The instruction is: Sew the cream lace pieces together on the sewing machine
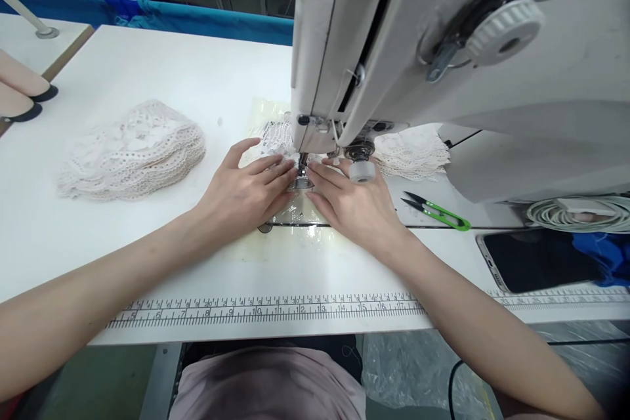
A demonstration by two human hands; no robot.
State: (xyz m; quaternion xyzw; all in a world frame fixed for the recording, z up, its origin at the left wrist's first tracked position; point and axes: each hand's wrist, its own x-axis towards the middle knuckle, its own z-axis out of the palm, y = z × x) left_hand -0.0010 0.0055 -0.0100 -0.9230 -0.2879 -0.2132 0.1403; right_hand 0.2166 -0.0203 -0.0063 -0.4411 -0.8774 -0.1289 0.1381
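Note:
White lace fabric (pixel 278 138) lies under the presser foot (pixel 302 178) of a sewing machine (pixel 339 46). My left hand (pixel 246 190) rests flat on the lace to the left of the foot, its fingers stretched out and the thumb close to the needle plate. From the right, my right hand (pixel 354 200) lies with extended fingers at the other side of the foot, its tips near the needle. Part of the lace is hidden beneath the fingers and the machine head.
A stack of white lace pieces (pixel 138 151) sits left, another lace pile (pixel 413 152) behind my right hand. Green thread snips (pixel 438 211), a phone (pixel 536 259) and coiled cord (pixel 581 213) lie right. A measuring tape (pixel 295 310) runs along the table's front edge.

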